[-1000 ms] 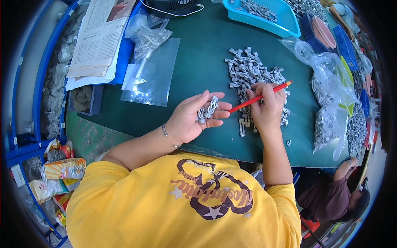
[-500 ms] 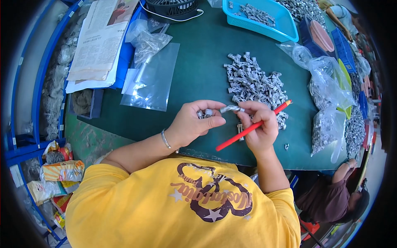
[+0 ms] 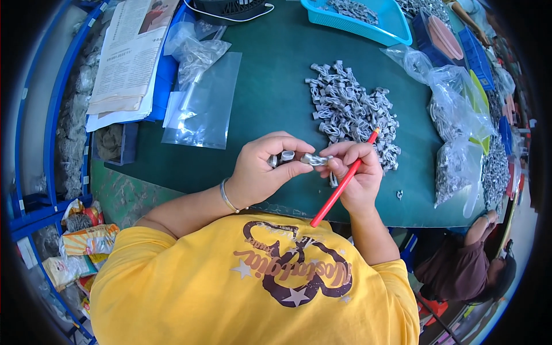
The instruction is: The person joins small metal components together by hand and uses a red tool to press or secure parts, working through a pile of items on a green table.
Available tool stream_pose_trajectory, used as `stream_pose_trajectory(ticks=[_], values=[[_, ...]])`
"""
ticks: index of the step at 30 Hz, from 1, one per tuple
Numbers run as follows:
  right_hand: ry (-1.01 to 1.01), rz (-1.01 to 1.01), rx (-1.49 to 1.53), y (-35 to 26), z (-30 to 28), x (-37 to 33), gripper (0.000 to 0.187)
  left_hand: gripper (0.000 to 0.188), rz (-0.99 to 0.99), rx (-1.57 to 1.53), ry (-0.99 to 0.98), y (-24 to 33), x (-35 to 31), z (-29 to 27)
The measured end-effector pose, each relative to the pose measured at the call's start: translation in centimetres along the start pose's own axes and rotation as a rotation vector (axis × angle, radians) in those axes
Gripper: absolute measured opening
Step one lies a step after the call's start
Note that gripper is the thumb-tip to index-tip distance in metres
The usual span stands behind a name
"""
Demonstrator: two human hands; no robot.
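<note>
Between my two hands is a small silvery-grey metal fitting (image 3: 315, 160), its body twisted or looped. My left hand (image 3: 259, 164) pinches one end of it with thumb and forefinger, while another grey fitting (image 3: 286, 156) sits in the curl of its fingers. The fingertips of my right hand (image 3: 361, 178) are on the other end. A red pencil (image 3: 336, 198) also rests in the right hand, slanting across the fingers with its tip up and away. Just beyond lies a heap of similar grey fittings (image 3: 353, 106), and my right fingers partly cover its near edge.
A turquoise basket (image 3: 356, 30) with fittings stands at the back of the green table (image 3: 270, 80). Bags of fittings (image 3: 457, 167) lie right, a clear plastic bag (image 3: 204, 115) and newspapers (image 3: 123, 63) left. One loose fitting (image 3: 399, 195) lies near the front edge. Another person (image 3: 460, 267) sits at right.
My left thumb and forefinger have closed on the fitting that my right fingers held out. The pencil has swung steeper. The whole view has shifted slightly.
</note>
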State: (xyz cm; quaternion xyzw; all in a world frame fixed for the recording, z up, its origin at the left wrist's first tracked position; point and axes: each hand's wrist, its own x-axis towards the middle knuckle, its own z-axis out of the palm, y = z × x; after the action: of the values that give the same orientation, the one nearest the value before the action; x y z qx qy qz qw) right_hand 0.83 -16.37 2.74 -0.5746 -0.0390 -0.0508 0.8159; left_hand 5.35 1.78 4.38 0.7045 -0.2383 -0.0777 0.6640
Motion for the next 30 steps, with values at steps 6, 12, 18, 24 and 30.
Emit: stream_pose_trajectory(ticks=[6,12,18,24,30], values=[[0.044,-0.305,-0.126,0.4,0.6,-0.1,0.033,0.020,-0.032,-0.062,-0.009,0.1,-0.1,0.1],[0.049,-0.587,-0.389,0.1,1.0,-0.2,0.036,0.021,-0.385,-0.310,-0.056,0.2,-0.1,-0.2],[-0.195,-0.720,-0.647,-1.4,1.4,0.2,0.032,0.022,-0.807,-1.014,-0.052,-0.7,0.4,-0.2],[0.231,-0.555,-1.303,-1.0,-2.8,3.1,0.026,0.009,-0.730,-1.064,-0.093,-1.7,0.2,-0.8],[0.184,-0.453,-1.284,-0.7,-3.4,3.7,0.024,0.008,-0.703,-0.875,-0.050,-1.0,0.2,-0.4]])
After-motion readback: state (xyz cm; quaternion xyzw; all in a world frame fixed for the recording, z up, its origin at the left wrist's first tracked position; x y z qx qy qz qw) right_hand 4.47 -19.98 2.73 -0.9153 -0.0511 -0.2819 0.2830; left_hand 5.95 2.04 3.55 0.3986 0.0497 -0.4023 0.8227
